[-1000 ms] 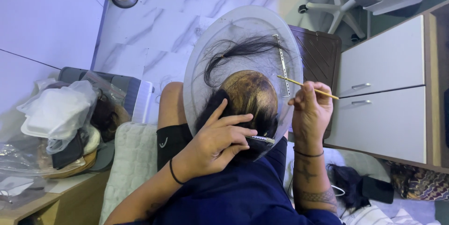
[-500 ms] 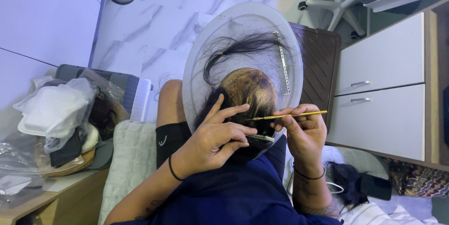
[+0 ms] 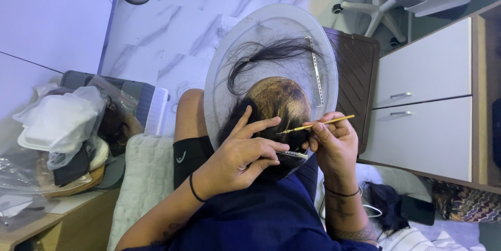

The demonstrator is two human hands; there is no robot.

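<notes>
Two hands work at the wig cap (image 3: 279, 99): your left hand (image 3: 240, 152) lies on it with fingers spread, holding down dark hair (image 3: 237, 120) beneath them. Just right, your right hand (image 3: 334, 144) pinches a thin yellow needle tool (image 3: 315, 124), tip touching the cap.

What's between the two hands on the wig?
In the head view, dark hair at the wig cap's edge lies between the left hand and right hand, with the yellow needle tool's tip there.
</notes>
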